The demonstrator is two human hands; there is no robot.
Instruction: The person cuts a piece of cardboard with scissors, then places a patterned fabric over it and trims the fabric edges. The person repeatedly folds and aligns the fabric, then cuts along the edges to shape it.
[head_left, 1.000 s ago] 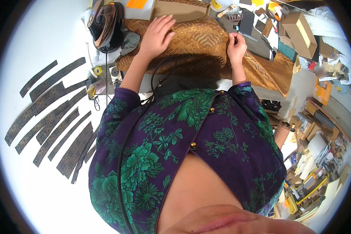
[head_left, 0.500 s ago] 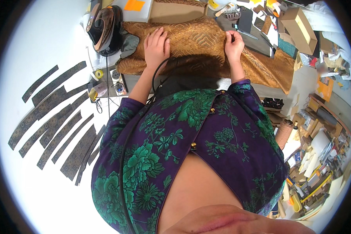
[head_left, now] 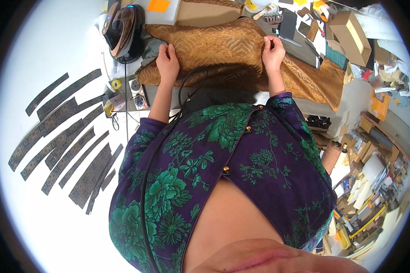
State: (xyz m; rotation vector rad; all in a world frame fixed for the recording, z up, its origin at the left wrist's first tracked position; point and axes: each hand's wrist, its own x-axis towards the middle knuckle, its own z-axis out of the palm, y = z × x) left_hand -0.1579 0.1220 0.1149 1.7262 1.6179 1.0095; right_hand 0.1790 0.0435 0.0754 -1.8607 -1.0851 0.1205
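Observation:
A golden-brown patterned fabric (head_left: 214,43) lies across the grey table in front of me, its near part dark and shadowed. My left hand (head_left: 167,66) pinches the fabric's left part, thumb and fingers closed together. At the right, my right hand (head_left: 273,55) has its fingers curled and pinches the fabric along a fold there. Between the two hands the cloth spreads fairly flat. Another stretch of it (head_left: 312,79) runs off to the right, past my right wrist. Beyond my left hand stands a black and copper iron (head_left: 125,34), with dark grey cloth beside it.
A black cable (head_left: 143,195) hangs down my front. Dark patterned strips (head_left: 64,120) are on the white surface at left. A knife-like tool (head_left: 287,38), a cardboard box (head_left: 349,36) and a power strip (head_left: 138,93) are on the table. Shelves of materials (head_left: 364,182) crowd the right.
My left hand has moved left and toward me, going from lying flat on the fabric to pinching its left part. My right hand stays almost in place.

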